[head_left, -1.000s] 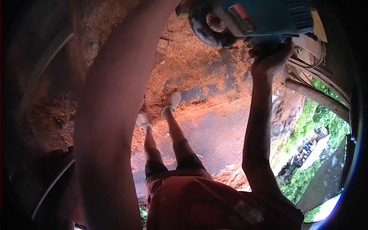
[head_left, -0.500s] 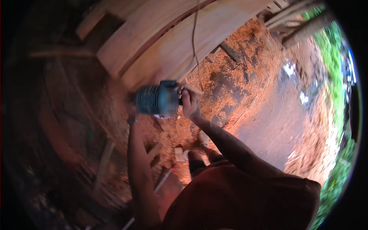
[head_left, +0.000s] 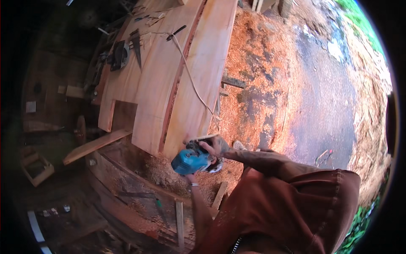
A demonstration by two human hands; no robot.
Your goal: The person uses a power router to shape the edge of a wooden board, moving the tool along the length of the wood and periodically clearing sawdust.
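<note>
Right hand (head_left: 215,146) grips the power tool (head_left: 188,162); left hand (head_left: 190,178) is mostly hidden, grip unclear. Planks (head_left: 154,106) look smooth; remaining work unclear.

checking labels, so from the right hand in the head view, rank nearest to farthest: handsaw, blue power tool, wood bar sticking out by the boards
1. Blue power tool, held in the right hand
2. Wood bar, right of the boards
3. Handsaw, up left on the boards

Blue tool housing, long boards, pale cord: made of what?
Blue tool housing: probably moulded plastic; smooth, rounded, slight sheen.
Long boards: wood, seemingly unvarnished; streaky grain, matt surface.
Pale cord: perhaps rubber or plastic sheathing; thin curve, finish unclear.
</note>
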